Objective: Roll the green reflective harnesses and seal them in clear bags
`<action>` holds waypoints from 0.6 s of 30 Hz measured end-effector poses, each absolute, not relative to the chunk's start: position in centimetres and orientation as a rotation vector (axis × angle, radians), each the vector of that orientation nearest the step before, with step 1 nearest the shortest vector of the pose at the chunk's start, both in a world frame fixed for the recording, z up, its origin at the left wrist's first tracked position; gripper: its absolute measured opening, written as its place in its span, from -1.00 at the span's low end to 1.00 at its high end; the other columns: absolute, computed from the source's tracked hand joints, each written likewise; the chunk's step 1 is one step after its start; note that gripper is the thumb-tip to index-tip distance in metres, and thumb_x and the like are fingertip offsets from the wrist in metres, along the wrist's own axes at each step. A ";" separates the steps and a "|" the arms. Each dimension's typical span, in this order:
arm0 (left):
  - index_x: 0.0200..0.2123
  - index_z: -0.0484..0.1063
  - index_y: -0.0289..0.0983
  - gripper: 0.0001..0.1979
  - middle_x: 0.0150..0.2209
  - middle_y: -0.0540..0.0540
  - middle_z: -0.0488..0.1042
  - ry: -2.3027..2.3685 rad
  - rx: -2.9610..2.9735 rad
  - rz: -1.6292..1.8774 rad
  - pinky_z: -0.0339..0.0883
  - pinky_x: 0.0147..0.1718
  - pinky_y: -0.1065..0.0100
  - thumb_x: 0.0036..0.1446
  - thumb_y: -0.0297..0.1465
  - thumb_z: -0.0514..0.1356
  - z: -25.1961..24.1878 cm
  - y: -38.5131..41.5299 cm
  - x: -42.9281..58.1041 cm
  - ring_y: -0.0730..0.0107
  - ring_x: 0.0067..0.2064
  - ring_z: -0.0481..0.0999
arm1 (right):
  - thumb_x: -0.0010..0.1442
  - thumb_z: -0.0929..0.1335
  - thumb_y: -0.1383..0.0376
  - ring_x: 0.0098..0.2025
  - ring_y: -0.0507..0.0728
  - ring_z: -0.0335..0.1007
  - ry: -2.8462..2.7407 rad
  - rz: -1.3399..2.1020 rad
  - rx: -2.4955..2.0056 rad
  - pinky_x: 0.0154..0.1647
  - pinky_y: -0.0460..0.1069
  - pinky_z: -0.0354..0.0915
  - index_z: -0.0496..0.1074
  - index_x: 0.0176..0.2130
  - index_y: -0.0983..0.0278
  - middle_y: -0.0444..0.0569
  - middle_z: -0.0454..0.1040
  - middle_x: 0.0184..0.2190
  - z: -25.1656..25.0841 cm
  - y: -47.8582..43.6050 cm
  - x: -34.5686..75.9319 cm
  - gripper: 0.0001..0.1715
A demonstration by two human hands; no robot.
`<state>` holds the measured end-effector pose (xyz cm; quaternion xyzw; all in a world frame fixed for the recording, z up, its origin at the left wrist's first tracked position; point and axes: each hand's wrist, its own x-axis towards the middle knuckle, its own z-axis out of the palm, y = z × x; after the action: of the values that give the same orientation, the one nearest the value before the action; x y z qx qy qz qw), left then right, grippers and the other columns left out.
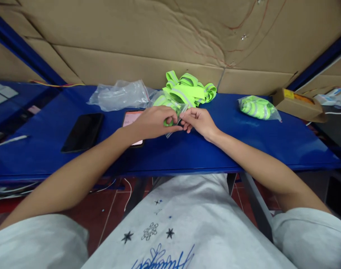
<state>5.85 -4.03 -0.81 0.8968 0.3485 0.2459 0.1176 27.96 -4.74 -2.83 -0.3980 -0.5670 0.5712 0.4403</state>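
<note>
Both hands meet at a clear plastic bag (184, 107) that has neon green reflective strap inside it. My left hand (156, 121) curls around the bag's near side, its thumb reaching toward the opening edge. The fingertips of my right hand (197, 121) pinch the bag's right edge. Just behind the bag lies a loose heap of neon green reflective straps (190, 89) with silver stripes. Part of the bag is hidden by my left hand.
Clear empty bags (121, 95) lie at back left. A lit phone (138, 142) is partly under my left wrist, a dark phone (83, 132) farther left. At right are a filled strap bag (257, 107) and a cardboard box (297, 106). Cardboard (131, 33) stands behind the blue table (187, 157).
</note>
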 end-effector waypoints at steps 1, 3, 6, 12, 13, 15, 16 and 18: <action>-0.32 0.58 -0.17 -0.75 -0.39 0.00 0.55 1.032 2.606 0.722 0.31 -0.22 0.28 0.20 -0.12 0.39 -1.0 -3.8 5.8 0.30 -0.34 0.50 | 0.14 0.68 0.08 -0.51 -0.02 0.50 -1.433 1.402 -0.966 -0.56 -0.14 0.44 0.53 -0.40 0.28 -0.13 0.58 -0.49 -3.0 -4.8 27.9 -0.56; -0.31 0.61 -0.18 -0.77 -0.43 0.01 0.54 1.046 2.534 0.753 0.29 -0.27 0.31 0.19 -0.14 0.40 -1.3 -3.3 5.5 0.35 -0.39 0.47 | 0.14 0.68 0.08 -0.49 -0.02 0.51 -1.483 1.369 -0.934 -0.54 -0.14 0.44 0.54 -0.36 0.27 -0.14 0.59 -0.46 -3.1 -4.9 27.9 -0.58; -0.29 0.68 -0.19 -0.73 -0.48 0.02 0.53 1.038 2.392 0.789 0.27 -0.35 0.36 0.19 -0.11 0.39 -1.4 -2.6 4.7 0.40 -0.43 0.42 | 0.17 0.67 0.05 -0.46 -0.02 0.51 -1.557 1.316 -0.922 -0.55 -0.15 0.41 0.58 -0.28 0.26 -0.13 0.61 -0.42 -3.2 -5.0 27.9 -0.59; -0.25 0.72 -0.22 -0.74 -0.47 0.02 0.58 0.940 2.322 0.787 0.24 -0.40 0.43 0.18 -0.15 0.38 -1.6 -2.1 4.3 0.46 -0.44 0.42 | 0.07 0.64 -0.22 -0.54 -0.03 0.41 -1.710 1.175 -1.056 -0.65 -0.14 0.26 0.58 -0.29 0.29 -0.13 0.54 -0.47 -3.6 -5.0 27.8 -0.34; -0.24 0.72 -0.23 -0.73 -0.45 0.01 0.60 0.927 2.327 0.789 0.25 -0.40 0.44 0.19 -0.16 0.37 -1.6 -2.1 4.4 0.46 -0.43 0.43 | 0.06 0.63 -0.24 -0.55 -0.03 0.40 -1.731 1.165 -1.070 -0.65 -0.13 0.25 0.58 -0.29 0.30 -0.14 0.54 -0.47 -3.7 -5.0 27.8 -0.31; -0.24 0.72 -0.25 -0.73 -0.42 -0.01 0.63 0.910 2.336 0.779 0.24 -0.39 0.45 0.22 -0.17 0.36 -1.5 -2.2 4.4 0.47 -0.41 0.45 | 0.07 0.61 -0.28 -0.53 -0.03 0.40 -1.754 1.162 -1.065 -0.62 -0.13 0.23 0.56 -0.28 0.30 -0.12 0.55 -0.45 -3.9 -5.0 27.7 -0.29; -0.25 0.72 -0.25 -0.74 -0.41 0.00 0.63 0.901 2.336 0.772 0.24 -0.40 0.46 0.22 -0.17 0.36 -1.4 -2.3 4.3 0.47 -0.41 0.45 | 0.10 0.59 -0.30 -0.52 -0.03 0.41 -1.763 1.167 -1.055 -0.61 -0.13 0.23 0.54 -0.29 0.29 -0.11 0.56 -0.43 -4.0 -5.0 27.7 -0.28; -0.28 0.71 -0.25 -0.76 -0.45 0.02 0.59 0.872 2.328 0.752 0.22 -0.41 0.47 0.21 -0.19 0.37 -1.1 -2.5 4.3 0.49 -0.42 0.42 | 0.13 0.54 -0.35 -0.50 -0.02 0.41 -1.787 1.164 -1.034 -0.57 -0.12 0.24 0.51 -0.32 0.28 -0.09 0.58 -0.42 -4.0 -5.1 27.6 -0.25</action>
<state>4.31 -2.49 -1.10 0.8633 0.3233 0.2790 0.2690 27.59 -5.10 -4.02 -0.4043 -0.6986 0.4551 0.3762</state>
